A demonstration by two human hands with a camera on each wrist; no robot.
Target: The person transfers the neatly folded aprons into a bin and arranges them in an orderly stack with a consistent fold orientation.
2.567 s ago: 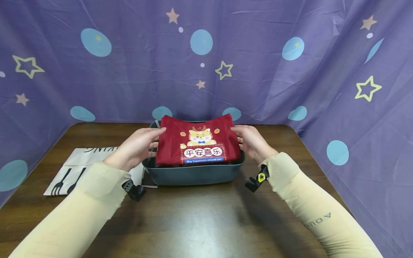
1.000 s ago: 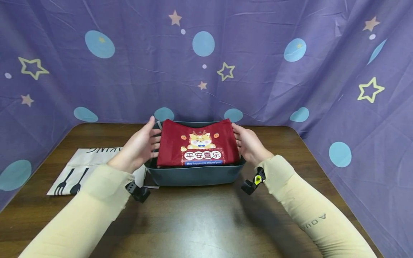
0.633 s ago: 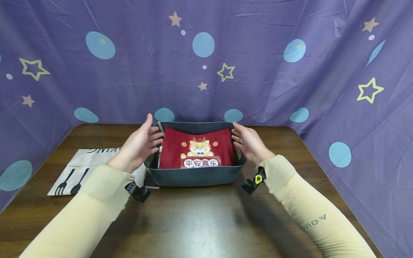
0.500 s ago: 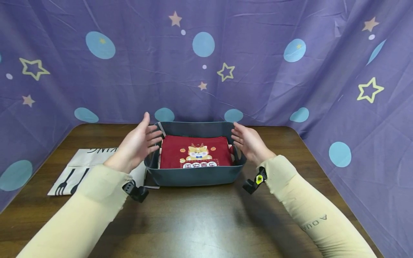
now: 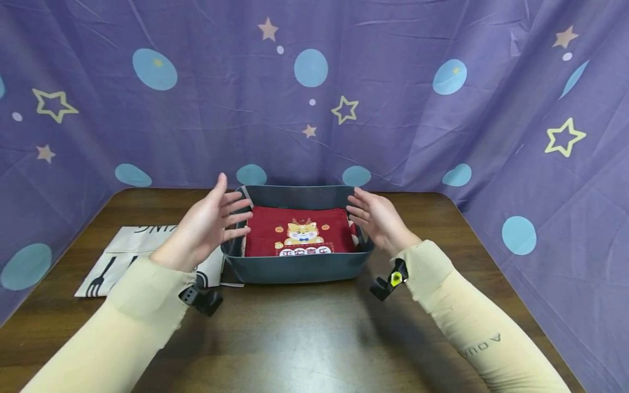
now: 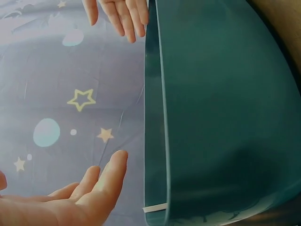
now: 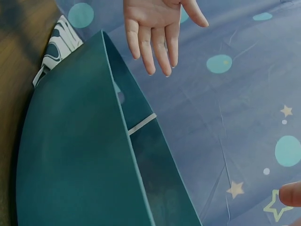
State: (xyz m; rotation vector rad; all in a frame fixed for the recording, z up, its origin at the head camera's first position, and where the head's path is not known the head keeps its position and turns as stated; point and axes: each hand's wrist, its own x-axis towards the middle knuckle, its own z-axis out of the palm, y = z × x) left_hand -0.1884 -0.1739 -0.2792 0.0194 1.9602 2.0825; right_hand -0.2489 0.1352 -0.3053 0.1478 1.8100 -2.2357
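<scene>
Red bag (image 5: 300,238) with the cartoon animal lay flat inside the dark teal bin (image 5: 295,267), which stood on the tabletop (image 5: 304,338) near the purple curtain (image 5: 393,109). A little earlier you held this bag by its two sides above the bin rim; then it had gone down inside, and your hands had let go of it. Your left hand (image 5: 208,226) was beside the left wall of the bin, palm turned inward, with the fingers (image 5: 235,210) straight and spread apart, holding nothing. Your right hand (image 5: 378,218) was beside the right wall in the same way, its fingers (image 5: 355,207) relaxed and apart, also holding nothing. I could not tell if the fingertips touched the rim or only stayed just beside it. Compared with half a second before, the left hand was raised a bit more and the bag had not moved.

Counted: one red bag, one bin, and one white bag (image 5: 128,256) with a fork print, lying flat on the tabletop to the left of the bin. Two hands, each with a small black device at the wrist.
</scene>
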